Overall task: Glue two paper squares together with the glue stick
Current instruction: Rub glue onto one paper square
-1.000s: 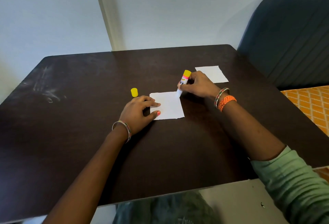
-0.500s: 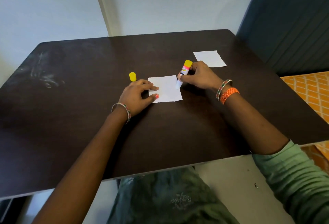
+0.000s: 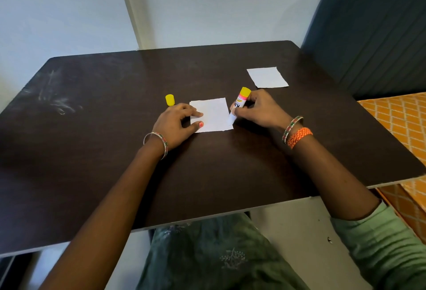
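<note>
both hands work at the middle of the frame on a dark brown table (image 3: 92, 151). right hand (image 3: 260, 111) is curled around the glue stick (image 3: 239, 105), gripping its barrel with the yellow end tilted up and toward the top of the frame; the white lower tip meets the right edge of the nearer paper square (image 3: 213, 114), though whether glue itself is touching the sheet is hard to tell at this size. left hand (image 3: 175, 123) rests on the left side of that same square, fingers laid across its edge and the thumb, with an orange-painted nail, pressing the lower left corner flat; it pins the paper rather than grasping it. just above the left hand, toward the upper left of the square, the yellow cap (image 3: 170, 100) stands alone on the table, close to the knuckles. the second paper square (image 3: 267, 77) lies flat toward the upper right, well apart from the first and above the right hand. bangles circle both wrists, with an orange woven band (image 3: 299, 137) on the right one. a dark blue chair back (image 3: 373, 29) fills the upper right corner.
</note>
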